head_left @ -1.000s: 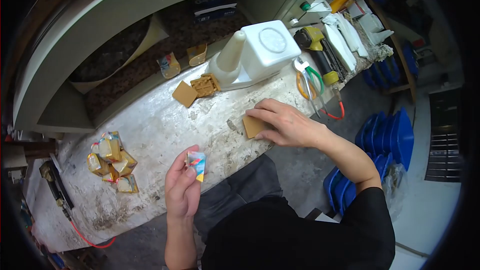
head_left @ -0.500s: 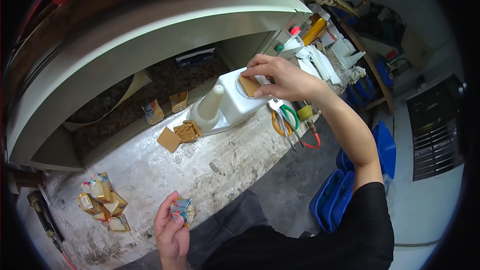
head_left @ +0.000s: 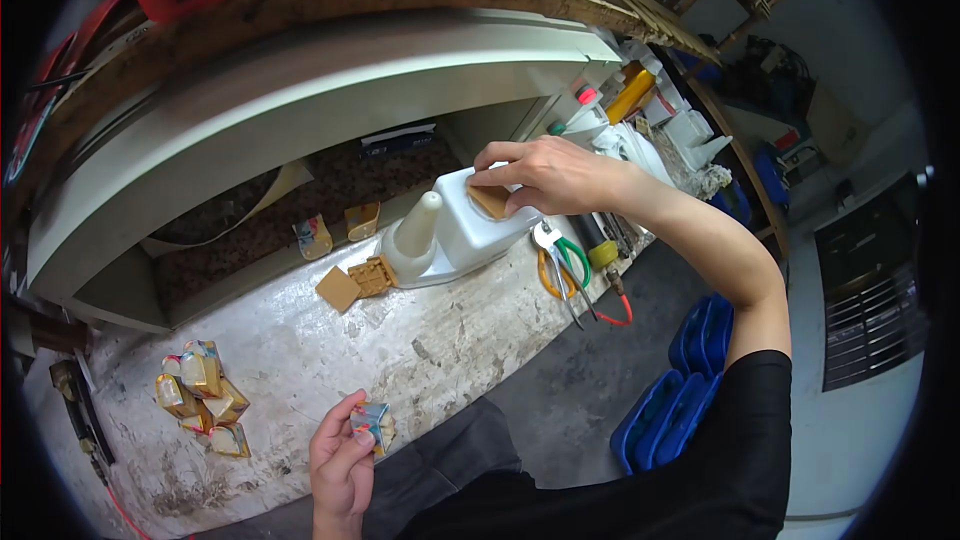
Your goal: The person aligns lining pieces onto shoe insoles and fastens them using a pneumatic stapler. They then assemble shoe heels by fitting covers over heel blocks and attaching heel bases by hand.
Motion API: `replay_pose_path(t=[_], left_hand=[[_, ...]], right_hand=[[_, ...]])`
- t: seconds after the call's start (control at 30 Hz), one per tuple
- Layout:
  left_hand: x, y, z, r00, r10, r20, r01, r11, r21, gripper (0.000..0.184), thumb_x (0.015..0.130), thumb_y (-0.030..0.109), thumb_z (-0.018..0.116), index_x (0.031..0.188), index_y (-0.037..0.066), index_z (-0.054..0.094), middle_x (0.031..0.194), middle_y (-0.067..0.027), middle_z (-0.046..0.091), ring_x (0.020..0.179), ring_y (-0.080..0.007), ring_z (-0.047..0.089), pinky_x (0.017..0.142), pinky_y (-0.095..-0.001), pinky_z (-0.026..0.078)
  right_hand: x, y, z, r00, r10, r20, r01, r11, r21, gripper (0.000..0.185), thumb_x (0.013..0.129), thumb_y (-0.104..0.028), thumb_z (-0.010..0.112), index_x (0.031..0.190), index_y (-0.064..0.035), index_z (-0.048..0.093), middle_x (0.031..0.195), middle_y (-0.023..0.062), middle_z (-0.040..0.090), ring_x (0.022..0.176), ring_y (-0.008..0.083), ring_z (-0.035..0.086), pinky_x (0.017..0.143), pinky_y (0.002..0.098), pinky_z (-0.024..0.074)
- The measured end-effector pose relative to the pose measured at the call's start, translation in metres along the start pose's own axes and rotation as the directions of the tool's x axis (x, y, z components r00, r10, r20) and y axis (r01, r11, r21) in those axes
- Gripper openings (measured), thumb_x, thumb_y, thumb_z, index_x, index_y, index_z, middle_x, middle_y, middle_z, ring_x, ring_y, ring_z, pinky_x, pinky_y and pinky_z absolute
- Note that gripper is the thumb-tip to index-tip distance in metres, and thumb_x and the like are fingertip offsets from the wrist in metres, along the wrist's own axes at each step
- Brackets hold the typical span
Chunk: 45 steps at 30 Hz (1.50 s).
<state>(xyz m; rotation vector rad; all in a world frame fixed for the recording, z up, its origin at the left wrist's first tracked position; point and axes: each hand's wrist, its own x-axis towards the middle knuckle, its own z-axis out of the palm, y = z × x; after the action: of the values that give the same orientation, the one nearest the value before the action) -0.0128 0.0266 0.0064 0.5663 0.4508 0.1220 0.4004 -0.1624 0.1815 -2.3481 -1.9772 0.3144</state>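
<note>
My left hand (head_left: 343,460) pinches a small block with a colourful printed side (head_left: 370,422) above the front edge of the worktable. My right hand (head_left: 560,176) reaches over a white plastic dispenser (head_left: 465,240) with a cone-shaped spout (head_left: 417,225). Its thumb and fingers grip the edges of a flat tan square (head_left: 489,201) at the round top of the dispenser. Whether the square touches the surface beneath cannot be made out. Beside the spout lie another tan square (head_left: 338,289) and a ridged tan piece (head_left: 373,276).
Several printed blocks (head_left: 203,387) are piled at the left of the worktable (head_left: 440,340). Two more pieces (head_left: 313,237) lean by the pale curved housing (head_left: 330,80). Pliers and scissors (head_left: 562,265) lie at the right edge. Blue bins (head_left: 655,420) stand on the floor.
The camera view has shifted, showing more of the red basket above. My right fingers have moved slightly across the tan square. My left hand still holds its block, nearly unmoved.
</note>
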Motion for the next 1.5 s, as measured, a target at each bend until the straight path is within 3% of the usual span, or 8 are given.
replay_pose_path(t=[0.23,0.33,0.43,0.6,0.87,1.1,1.37,1.5], left_hand=[[0.008,-0.007,0.011,0.999,-0.023,0.034,0.023,1.0,-0.02,0.058,0.097,-0.001,0.063,0.153,-0.007,0.049,0.135,-0.0206,0.068,0.124,-0.031,0.068,0.113,-0.0479,0.053],[0.019,-0.006,0.026,0.997,-0.072,0.034,0.074,0.995,-0.066,0.058,0.1,0.002,0.066,0.154,-0.006,0.048,0.14,-0.0205,0.065,0.128,-0.0316,0.066,0.116,-0.0488,0.051],[0.032,-0.006,0.047,0.977,-0.08,0.199,0.099,0.991,-0.087,0.061,0.103,0.01,0.07,0.156,-0.006,0.046,0.147,-0.02,0.061,0.136,-0.0328,0.061,0.121,-0.0496,0.046],[0.022,0.003,0.081,0.937,-0.101,0.333,0.146,0.983,-0.113,0.065,0.105,0.018,0.071,0.158,-0.006,0.043,0.152,-0.0197,0.059,0.142,-0.0322,0.058,0.124,-0.0498,0.043],[0.002,0.006,0.079,0.918,-0.095,0.384,0.15,0.982,-0.114,0.06,0.105,0.017,0.071,0.157,-0.005,0.048,0.147,-0.0182,0.062,0.138,-0.028,0.061,0.12,-0.0457,0.047],[-0.008,0.006,0.072,0.953,-0.061,0.297,0.066,0.998,-0.007,0.054,0.104,0.002,0.07,0.154,-0.005,0.052,0.139,-0.0163,0.067,0.128,-0.0217,0.066,0.11,-0.037,0.054],[-0.02,-0.008,0.087,0.961,0.235,0.143,-0.258,0.95,0.173,0.048,0.1,-0.001,0.074,0.145,-0.009,0.057,0.134,-0.0138,0.068,0.126,-0.0203,0.067,0.106,-0.0357,0.056],[-0.018,-0.012,0.088,0.888,0.449,0.1,-0.452,0.807,0.38,0.051,0.095,0.001,0.082,0.141,-0.009,0.062,0.13,-0.0148,0.07,0.118,-0.0199,0.071,0.098,-0.0345,0.06]], right_hand=[[-0.024,-0.03,0.008,0.946,0.325,0.003,-0.317,0.921,0.225,0.054,0.09,-0.015,0.085,0.138,0.0008,0.067,0.123,0.0112,0.068,0.1,0.0258,0.072,0.083,0.0391,0.0586],[-0.069,-0.054,0.025,0.902,0.432,-0.012,-0.174,0.387,0.905,0.065,0.092,-0.017,0.086,0.148,0.0008,0.058,0.132,0.0095,0.063,0.11,0.0193,0.069,0.088,0.0331,0.0562],[-0.078,-0.117,0.052,0.918,0.383,-0.103,0.099,0.03,0.995,0.072,0.092,-0.019,0.089,0.152,0.001,0.054,0.137,0.0099,0.056,0.114,0.0143,0.061,0.094,0.0303,0.0517],[-0.072,-0.172,0.078,0.965,0.245,-0.093,0.135,-0.159,0.978,0.073,0.092,-0.018,0.089,0.153,0.0008,0.054,0.141,0.0128,0.052,0.115,0.0129,0.056,0.097,0.0297,0.0494],[-0.066,-0.187,0.079,0.981,0.143,-0.129,0.12,0.066,0.991,0.069,0.093,-0.017,0.087,0.152,0.0014,0.055,0.143,0.0123,0.05,0.097,0.0129,0.06,0.089,0.0267,0.0503],[-0.057,-0.194,0.068,0.962,-0.074,-0.264,0.22,0.784,0.58,0.066,0.088,-0.018,0.09,0.144,0.0015,0.062,0.134,0.0146,0.058,0.08,0.0163,0.065,0.07,0.0308,0.0562],[-0.052,-0.214,0.108,0.78,-0.003,-0.626,0.176,0.961,0.214,0.077,0.076,-0.017,0.094,0.145,-0.0013,0.062,0.129,0.0152,0.064,0.084,0.0305,0.071,0.077,0.0387,0.0602],[-0.055,-0.22,0.102,0.846,-0.036,-0.532,0.14,0.978,0.155,0.078,0.076,-0.02,0.096,0.144,-0.0005,0.062,0.133,0.0163,0.063,0.097,0.0309,0.073,0.087,0.0375,0.0603]])
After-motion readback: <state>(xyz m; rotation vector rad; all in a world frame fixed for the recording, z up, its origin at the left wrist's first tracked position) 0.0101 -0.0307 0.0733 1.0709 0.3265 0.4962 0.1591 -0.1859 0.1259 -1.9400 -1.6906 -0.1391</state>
